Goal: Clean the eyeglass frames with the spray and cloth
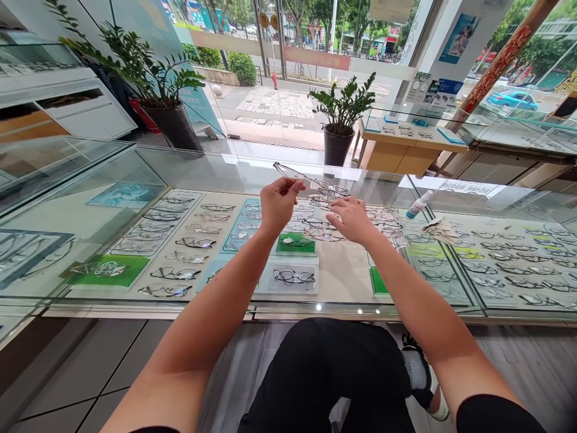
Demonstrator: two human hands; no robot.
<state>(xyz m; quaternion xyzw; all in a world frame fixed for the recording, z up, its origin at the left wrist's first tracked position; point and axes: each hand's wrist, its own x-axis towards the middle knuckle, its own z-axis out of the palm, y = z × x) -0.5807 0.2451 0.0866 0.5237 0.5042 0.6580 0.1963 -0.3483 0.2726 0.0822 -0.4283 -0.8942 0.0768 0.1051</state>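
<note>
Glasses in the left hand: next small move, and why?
I'd probably raise the right hand slightly and use it to steady the free part of the held glasses. Only the left hand pinches them, above the glass counter, while the right's fingers are spread low near other glasses; whether they touch any isn't clear.

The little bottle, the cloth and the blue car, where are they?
Little bottle (419, 205): head view, on its body.
Cloth (440, 230): head view, its crumpled middle.
Blue car (512, 103): head view, on its side.

Potted plants (341, 114), blue car (512, 100) — outside, red hydrant (274, 80)
</note>
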